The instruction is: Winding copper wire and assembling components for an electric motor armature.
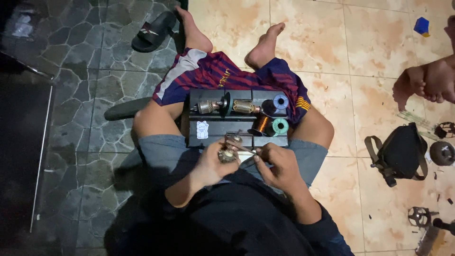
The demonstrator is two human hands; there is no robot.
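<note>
I sit on the floor with a black box [208, 135] across my lap. My left hand [214, 163] grips a small motor armature [229, 152] by its body. My right hand [279, 163] pinches a thin metal tool [245, 149] whose tip touches the armature's top. On the box lie another armature with copper windings [227, 106], a spool of copper wire with a green end [269, 126] and a spool with a blue end [278, 101]. A white cat sticker [202, 129] marks the box.
A black sandal [154, 31] lies on the dark stone paving ahead; another sandal [127, 108] is by my left knee. On the tiles to the right are a black pouch [403, 151], round metal motor parts [441, 152], a blue block [421, 26] and another person's foot [429, 83].
</note>
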